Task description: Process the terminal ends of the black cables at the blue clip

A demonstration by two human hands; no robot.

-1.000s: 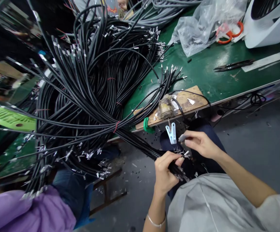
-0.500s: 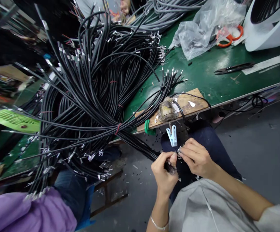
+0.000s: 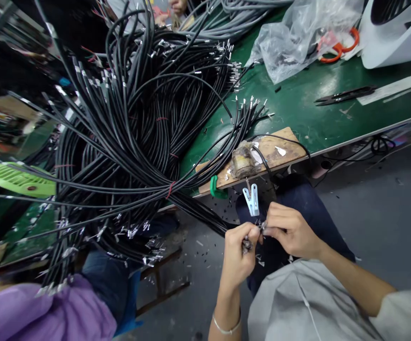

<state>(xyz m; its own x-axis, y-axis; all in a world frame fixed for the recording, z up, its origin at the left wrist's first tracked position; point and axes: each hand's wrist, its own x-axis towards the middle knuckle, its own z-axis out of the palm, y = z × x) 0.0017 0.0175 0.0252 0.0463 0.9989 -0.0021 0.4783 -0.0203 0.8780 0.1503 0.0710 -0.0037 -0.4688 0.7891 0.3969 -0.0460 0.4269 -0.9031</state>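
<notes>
My left hand (image 3: 240, 248) is closed around the ends of a bundle of black cables (image 3: 205, 215), whose stripped tips poke out of the fist. With thumb and fingers pinched, my right hand (image 3: 289, 229) grips a stripped cable end (image 3: 263, 226) right beside the left thumb. Fine wire strands show between the two hands; exactly how they lie is too small to make out. Just above the fingers, a pale blue clothespin (image 3: 251, 200) hangs from the shaft of a small motor (image 3: 244, 161), which sits on a wooden board (image 3: 287, 139).
A large heap of black cables (image 3: 148, 128) covers the left of the green table (image 3: 333, 118). Toward the right lie thread snips (image 3: 345, 95), orange-handled scissors (image 3: 336, 51), a plastic bag (image 3: 283, 47) and a white fan housing (image 3: 390, 42). A person in a purple top (image 3: 49, 312) sits at left.
The right hand's fingers have curled in more tightly at the cable end, and the left fist has turned slightly. The view has shifted a little.
</notes>
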